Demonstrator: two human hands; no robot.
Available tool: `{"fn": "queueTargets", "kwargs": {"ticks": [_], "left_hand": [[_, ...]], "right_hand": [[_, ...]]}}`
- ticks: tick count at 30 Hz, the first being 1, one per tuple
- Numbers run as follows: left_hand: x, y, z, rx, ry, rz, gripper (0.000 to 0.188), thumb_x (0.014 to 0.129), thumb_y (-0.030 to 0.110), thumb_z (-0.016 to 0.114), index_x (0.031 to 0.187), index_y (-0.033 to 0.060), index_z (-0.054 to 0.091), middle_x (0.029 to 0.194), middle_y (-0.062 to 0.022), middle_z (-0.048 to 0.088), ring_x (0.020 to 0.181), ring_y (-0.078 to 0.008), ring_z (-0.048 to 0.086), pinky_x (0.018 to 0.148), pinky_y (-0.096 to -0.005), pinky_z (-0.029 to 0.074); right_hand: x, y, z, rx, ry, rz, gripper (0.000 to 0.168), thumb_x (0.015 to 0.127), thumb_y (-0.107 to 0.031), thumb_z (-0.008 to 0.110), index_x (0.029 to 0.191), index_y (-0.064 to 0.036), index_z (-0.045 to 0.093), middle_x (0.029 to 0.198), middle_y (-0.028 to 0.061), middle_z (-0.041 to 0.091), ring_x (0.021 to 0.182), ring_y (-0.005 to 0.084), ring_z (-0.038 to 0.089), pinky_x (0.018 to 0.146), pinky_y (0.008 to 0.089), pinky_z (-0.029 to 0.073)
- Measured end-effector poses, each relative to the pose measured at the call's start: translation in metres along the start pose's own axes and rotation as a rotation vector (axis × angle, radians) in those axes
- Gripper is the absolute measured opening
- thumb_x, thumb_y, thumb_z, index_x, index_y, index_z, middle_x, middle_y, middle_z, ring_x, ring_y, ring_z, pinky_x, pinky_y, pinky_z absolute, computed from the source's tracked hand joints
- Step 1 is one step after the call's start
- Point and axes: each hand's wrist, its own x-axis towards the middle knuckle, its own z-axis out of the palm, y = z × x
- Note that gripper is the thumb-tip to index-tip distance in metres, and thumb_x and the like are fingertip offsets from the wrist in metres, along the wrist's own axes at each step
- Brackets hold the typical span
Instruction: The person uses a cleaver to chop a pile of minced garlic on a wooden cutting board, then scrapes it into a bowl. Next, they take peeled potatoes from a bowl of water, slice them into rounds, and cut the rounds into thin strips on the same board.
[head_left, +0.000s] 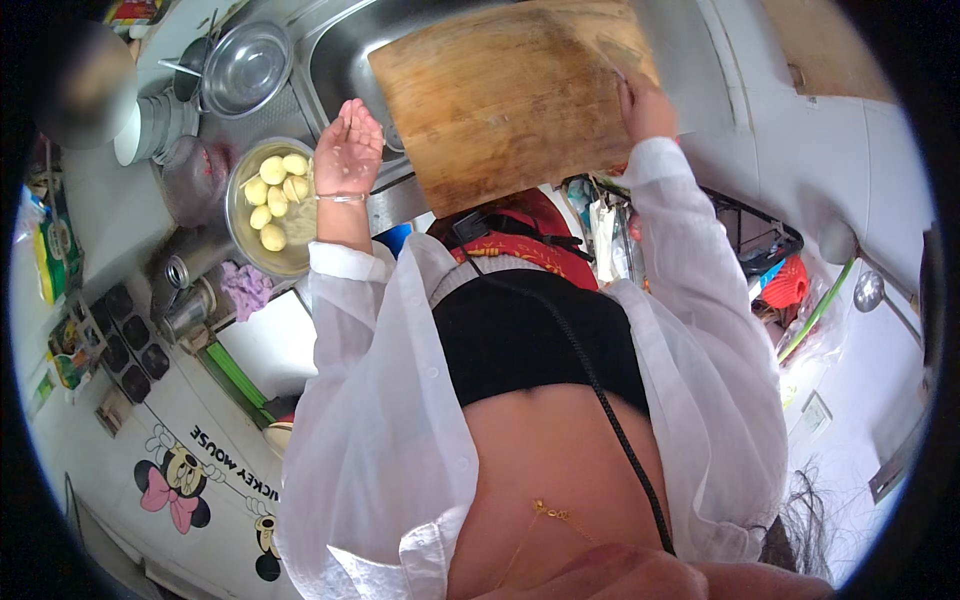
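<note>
My left hand (347, 157) is raised palm up at the near left of the sink, fingers extended and together, with small wet pale bits on the palm. It holds nothing. My right hand (647, 109) grips the right edge of a large wooden cutting board (510, 112), which covers much of the stainless steel sink (337, 64). The board looks damp and slightly tilted. Beside my left wrist stands a metal bowl (238, 161) with several peeled potatoes (274, 169) and some liquid in it.
A metal basin (247, 69), stacked white bowls (142, 129) and a mesh strainer (193, 176) stand at the upper left. A purple cloth (246, 289) lies near a metal cup (184, 315). On the right are a black rack (757, 225) and a hanging ladle (869, 291).
</note>
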Motion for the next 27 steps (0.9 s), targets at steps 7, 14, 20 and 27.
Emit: {"fn": "queueTargets", "kwargs": {"ticks": [7,14,20,27], "left_hand": [[-0.005,0.003,-0.008,-0.008,-0.052,-0.052,0.027,0.093,0.005,0.056,0.119,-0.0016,0.059,0.118,-0.0148,0.067,0.106,-0.026,0.066,0.093,-0.041,0.056],[0.001,-0.034,-0.015,0.241,0.098,0.038,0.03,0.098,0.009,0.055,0.126,-0.0014,0.057,0.125,-0.0157,0.066,0.111,-0.0261,0.065,0.095,-0.038,0.054],[0.008,-0.106,-0.047,1.523,-0.117,0.803,0.044,0.104,0.023,0.047,0.141,0.0001,0.048,0.144,-0.0193,0.053,0.13,-0.0359,0.052,0.11,-0.044,0.038],[-0.006,-0.15,-0.05,2.217,-0.291,0.916,0.069,0.099,0.035,0.051,0.151,-0.0042,0.031,0.161,-0.0229,0.024,0.149,-0.038,0.022,0.123,-0.0471,0.014]], "right_hand": [[-0.033,-0.023,0.013,0.075,-0.06,-0.087,0.026,0.095,-0.028,0.057,0.118,-0.02,0.067,0.101,0.0127,0.071,0.086,0.0369,0.068,0.079,0.0479,0.055],[-0.116,-0.101,-0.012,0.232,-0.224,-0.156,0.033,0.096,-0.023,0.06,0.129,-0.023,0.063,0.099,0.0166,0.07,0.085,0.037,0.069,0.07,0.0449,0.056],[-0.148,-0.07,0.023,0.91,-0.196,0.505,0.025,0.103,-0.028,0.055,0.109,-0.006,0.065,0.073,0.0086,0.066,0.06,0.0157,0.062,0.055,0.0315,0.05],[-0.187,-0.08,0.054,1.138,-0.295,0.651,0.033,0.103,-0.03,0.055,0.089,-0.001,0.06,0.064,0.0031,0.059,0.053,0.01,0.053,0.05,0.0272,0.043]]}}
